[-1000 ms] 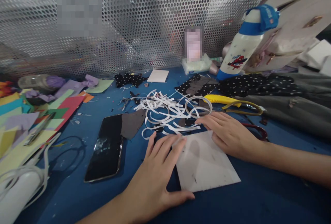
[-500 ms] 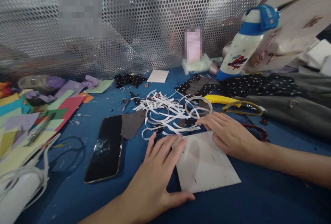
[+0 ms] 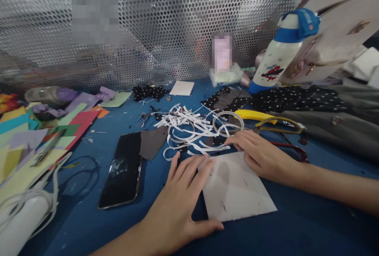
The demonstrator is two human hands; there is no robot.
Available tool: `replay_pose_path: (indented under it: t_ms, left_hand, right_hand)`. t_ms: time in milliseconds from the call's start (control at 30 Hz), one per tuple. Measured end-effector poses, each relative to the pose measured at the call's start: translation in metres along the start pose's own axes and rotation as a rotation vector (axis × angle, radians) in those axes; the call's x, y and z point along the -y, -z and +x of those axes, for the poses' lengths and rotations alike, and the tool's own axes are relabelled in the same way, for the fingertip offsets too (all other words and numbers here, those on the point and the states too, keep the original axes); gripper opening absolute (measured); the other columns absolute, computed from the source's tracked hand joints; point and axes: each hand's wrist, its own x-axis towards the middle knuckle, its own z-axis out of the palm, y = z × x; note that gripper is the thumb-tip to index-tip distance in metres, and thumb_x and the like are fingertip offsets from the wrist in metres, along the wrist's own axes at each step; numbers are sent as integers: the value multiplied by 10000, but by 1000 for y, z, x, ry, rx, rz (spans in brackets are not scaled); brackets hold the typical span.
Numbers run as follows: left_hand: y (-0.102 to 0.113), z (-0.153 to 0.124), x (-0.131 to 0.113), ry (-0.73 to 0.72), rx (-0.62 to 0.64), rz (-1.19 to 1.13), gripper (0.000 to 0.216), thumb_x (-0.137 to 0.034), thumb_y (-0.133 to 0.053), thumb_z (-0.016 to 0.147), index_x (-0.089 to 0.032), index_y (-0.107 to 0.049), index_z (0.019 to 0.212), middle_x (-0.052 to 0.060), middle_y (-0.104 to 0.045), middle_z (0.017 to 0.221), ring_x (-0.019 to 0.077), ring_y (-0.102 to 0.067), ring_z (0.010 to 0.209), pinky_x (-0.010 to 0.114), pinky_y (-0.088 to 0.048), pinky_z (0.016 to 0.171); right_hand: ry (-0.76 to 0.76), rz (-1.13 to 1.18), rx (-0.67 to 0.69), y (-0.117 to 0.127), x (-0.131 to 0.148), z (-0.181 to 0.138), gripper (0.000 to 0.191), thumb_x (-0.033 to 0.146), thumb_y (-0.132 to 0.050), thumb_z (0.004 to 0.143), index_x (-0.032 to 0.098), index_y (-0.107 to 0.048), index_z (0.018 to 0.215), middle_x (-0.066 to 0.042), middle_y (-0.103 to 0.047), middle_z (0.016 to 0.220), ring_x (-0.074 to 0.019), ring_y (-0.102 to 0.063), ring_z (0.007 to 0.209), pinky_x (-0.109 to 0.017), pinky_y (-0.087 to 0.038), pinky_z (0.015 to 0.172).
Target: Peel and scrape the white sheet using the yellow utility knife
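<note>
A white square sheet [image 3: 237, 189] lies flat on the blue table [image 3: 296, 228]. My left hand [image 3: 177, 204] rests on its left edge, fingers stretched out flat, thumb along the near edge. Over the sheet's far right corner lies my right hand [image 3: 263, 155], fingers extended and lying flat. Neither hand holds anything. Just beyond the fingertips is a heap of white paper strips [image 3: 189, 128] and a clear tape ring [image 3: 227, 122].
A black phone [image 3: 121, 169] lies left of my left hand, a dark scrap [image 3: 151, 143] beside it. Coloured paper sheets [image 3: 35, 133] cover the far left. Yellow-handled scissors [image 3: 266, 120], dotted black fabric [image 3: 296, 96], a bottle [image 3: 278, 56] and a perforated metal wall [image 3: 162, 23] stand behind.
The view has shifted slightly downward. Both hands stay on the white sheet in almost the same place.
</note>
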Motion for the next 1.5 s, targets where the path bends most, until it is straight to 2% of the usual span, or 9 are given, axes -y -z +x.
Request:
replay_pose_path:
  t_ms: [233, 467, 800, 1167, 1500]
  left_hand:
    - [0, 1, -1, -4, 6, 6, 993, -782, -529, 869, -264, -132, 1618, 100, -318, 1636, 369, -318, 1482, 693, -76, 1218]
    - [1, 0, 0, -4, -7, -11, 996, -805, -525, 851, -244, -206, 1611, 122, -347, 1620, 391, -352, 1461, 699, -90, 1214]
    - [0, 1, 1, -11, -15, -19, 1012, -795, -542, 850, -267, -160, 1623, 116, -350, 1619, 394, -363, 1453, 691, -101, 1216]
    - [0, 1, 0, -11, -20, -9, 1002, -800, -540, 845, -241, -216, 1611, 121, -359, 1613, 394, -369, 1448, 702, -111, 1212]
    - [0, 1, 0, -20, -31, 1, 999, -774, -569, 850, -246, -199, 1614, 117, -367, 1609, 391, -379, 1444, 695, -109, 1215]
  right_hand:
    - [11, 6, 4, 0, -1, -1, 504, -39, -391, 796, 188, -518, 1228, -109, -656, 1130, -270, -610, 1071, -469, -521, 922]
    - [4, 8, 12, -3, -2, -2, 512, -32, -401, 796, 204, -518, 1235, -105, -645, 1117, -273, -597, 1053, -477, -512, 927]
    - [-5, 2, -10, 0, 1, 0, 504, -34, -401, 769, 191, -552, 1195, -98, -658, 1074, -261, -617, 1023, -450, -532, 902]
    - [10, -59, -13, 1, 2, 2, 474, -30, -390, 782, 177, -561, 1172, -112, -674, 1084, -265, -634, 1011, -454, -542, 878]
    - [18, -124, -3, 1, 2, 1, 449, -11, -392, 822, 177, -557, 1196, -109, -678, 1090, -277, -632, 1005, -469, -542, 876]
